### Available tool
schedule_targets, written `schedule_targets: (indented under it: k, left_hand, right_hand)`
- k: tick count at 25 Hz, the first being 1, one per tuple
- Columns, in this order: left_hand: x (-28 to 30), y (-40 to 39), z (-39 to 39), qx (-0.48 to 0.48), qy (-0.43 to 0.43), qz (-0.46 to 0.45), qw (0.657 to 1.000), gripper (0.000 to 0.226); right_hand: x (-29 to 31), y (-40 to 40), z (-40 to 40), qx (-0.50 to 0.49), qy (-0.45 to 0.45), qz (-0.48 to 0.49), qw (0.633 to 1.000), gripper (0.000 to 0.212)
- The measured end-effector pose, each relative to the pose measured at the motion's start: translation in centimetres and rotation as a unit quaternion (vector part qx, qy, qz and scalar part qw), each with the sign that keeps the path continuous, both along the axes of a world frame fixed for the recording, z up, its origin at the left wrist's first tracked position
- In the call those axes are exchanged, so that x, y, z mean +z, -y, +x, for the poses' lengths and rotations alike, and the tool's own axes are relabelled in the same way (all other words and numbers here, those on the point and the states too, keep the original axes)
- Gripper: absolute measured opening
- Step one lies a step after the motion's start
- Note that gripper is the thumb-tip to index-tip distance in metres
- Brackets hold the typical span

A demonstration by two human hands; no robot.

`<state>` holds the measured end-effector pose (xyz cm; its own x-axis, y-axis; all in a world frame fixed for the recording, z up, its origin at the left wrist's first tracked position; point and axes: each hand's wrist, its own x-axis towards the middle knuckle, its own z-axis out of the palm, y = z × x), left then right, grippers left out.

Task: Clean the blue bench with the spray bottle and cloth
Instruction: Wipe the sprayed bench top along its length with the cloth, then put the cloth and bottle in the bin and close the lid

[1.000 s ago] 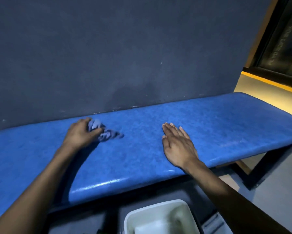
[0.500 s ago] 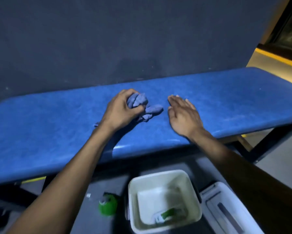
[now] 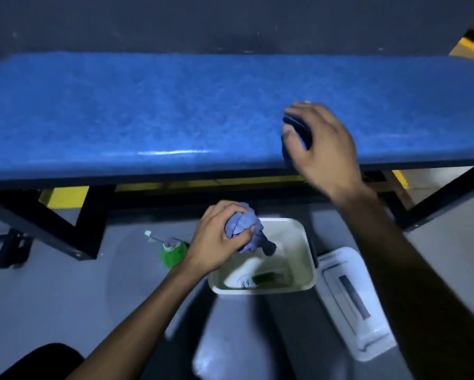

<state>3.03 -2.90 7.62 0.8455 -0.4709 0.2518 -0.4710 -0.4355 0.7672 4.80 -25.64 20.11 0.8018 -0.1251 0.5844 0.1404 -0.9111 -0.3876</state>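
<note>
The long blue bench (image 3: 148,111) runs across the upper view against a dark wall. My left hand (image 3: 215,242) is shut on a bunched purple-blue cloth (image 3: 242,224), held below the bench's front edge and above a white bin (image 3: 308,267) on the floor. My right hand (image 3: 325,145) hovers over the bench's front edge at the right, fingers loosely curled, with nothing in it. A green spray bottle (image 3: 172,252) with a white nozzle stands on the floor just left of my left wrist.
The white bin holds a white bottle and something green. A white lid (image 3: 353,303) lies on the grey floor to the bin's right. Black bench legs (image 3: 74,229) stand at left and right. My dark-clothed knee shows at the bottom left.
My left hand has carried the cloth off the bench top and down over the white bin. My right hand has lifted from flat on the bench and curled. The view has tilted downward.
</note>
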Motion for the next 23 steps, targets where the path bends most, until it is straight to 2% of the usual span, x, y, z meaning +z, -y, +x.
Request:
schedule_targets:
  k: [2, 4, 6, 8, 11, 14, 16, 18, 20, 21, 23]
  left_hand:
    - [-3.9, 0.4, 0.4, 0.034, -0.045, 0.037, 0.998, 0.024]
    - [-7.2, 0.8, 0.3, 0.011, -0.073, 0.101, 0.992, 0.028]
    - [-9.5, 1.2, -0.4, -0.056, -0.074, 0.176, 0.98, 0.036]
    - [-10.7, 0.8, -1.3, -0.112, -0.078, 0.228, 0.964, 0.039]
    - [-8.9, -2.0, -1.1, -0.127, -0.078, 0.246, 0.958, 0.037]
    - [-4.4, -6.5, 1.4, -0.059, -0.059, 0.249, 0.965, 0.039]
    - [-1.6, -9.8, 3.2, 0.003, -0.042, 0.267, 0.963, 0.041]
    - [0.4, -12.6, 4.4, 0.045, -0.031, 0.287, 0.956, 0.04]
    - [1.7, -14.6, 4.7, 0.069, -0.035, 0.299, 0.951, 0.037]
    - [2.3, -15.2, 4.7, 0.074, -0.039, 0.302, 0.95, 0.037]
    - [2.7, -16.2, 4.8, 0.082, -0.05, 0.302, 0.948, 0.037]
  right_hand:
    - [-3.2, -1.9, -3.9, 0.018, 0.057, 0.032, 0.998, 0.027]
    - [-6.7, -3.1, -6.6, 0.007, 0.072, 0.068, 0.995, 0.028]
    - [-10.1, -3.1, -8.0, -0.002, 0.044, 0.099, 0.994, 0.028]
    - [-13.4, -2.9, -8.7, 0.012, -0.044, 0.104, 0.993, 0.027]
    - [-18.7, -3.8, -9.1, 0.047, -0.175, 0.11, 0.977, 0.03]
    - [-21.1, -7.9, -7.1, 0.085, -0.291, 0.144, 0.942, 0.043]
    - [-22.1, -11.9, -4.5, 0.141, -0.309, 0.141, 0.93, 0.051]
    - [-22.9, -16.5, -1.5, 0.195, -0.323, 0.085, 0.922, 0.062]
    - [-23.4, -20.6, 1.0, 0.204, -0.385, 0.028, 0.9, 0.072]
    - [-23.8, -22.2, 1.8, 0.203, -0.406, 0.005, 0.891, 0.072]
    - [-24.2, -24.5, 2.6, 0.191, -0.405, -0.005, 0.894, 0.056]
